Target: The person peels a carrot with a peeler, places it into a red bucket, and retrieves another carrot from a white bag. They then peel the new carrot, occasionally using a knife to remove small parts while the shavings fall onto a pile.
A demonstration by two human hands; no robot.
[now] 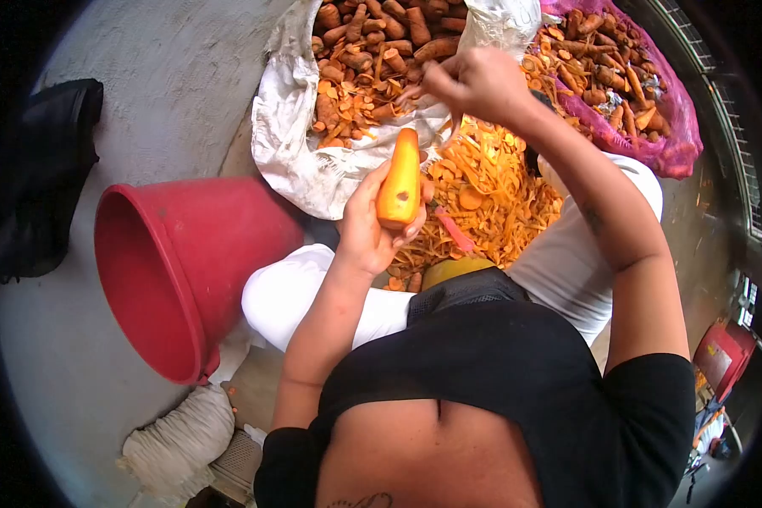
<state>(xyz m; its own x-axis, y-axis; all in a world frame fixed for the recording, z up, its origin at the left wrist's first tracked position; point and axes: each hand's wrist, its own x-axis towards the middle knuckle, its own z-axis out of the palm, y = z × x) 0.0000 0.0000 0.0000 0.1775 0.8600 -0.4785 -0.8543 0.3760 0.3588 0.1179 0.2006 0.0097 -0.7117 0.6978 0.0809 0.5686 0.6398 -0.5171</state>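
Note:
My left hand (369, 222) is wrapped round a peeled orange carrot (400, 188), its thin end pointing up and a dark spot near its thick end. Above and to the right, my right hand (476, 83) hangs over the edge of a white sack (284, 127), its fingers curled and blurred by motion. I cannot tell what is in it. Unpeeled carrots (389, 34) and sliced pieces fill the sack. Below my right hand lies a heap of carrot peelings (491, 186), with a pinkish-red strip (455, 230) on it.
A large red bucket (157, 254) lies tipped on its side at the left. At the upper right sits a pink mesh sack (681, 140) of carrots and scraps. A stuffed pale sack (182, 436) rests at the lower left. A dark object (46, 178) stands at the far left.

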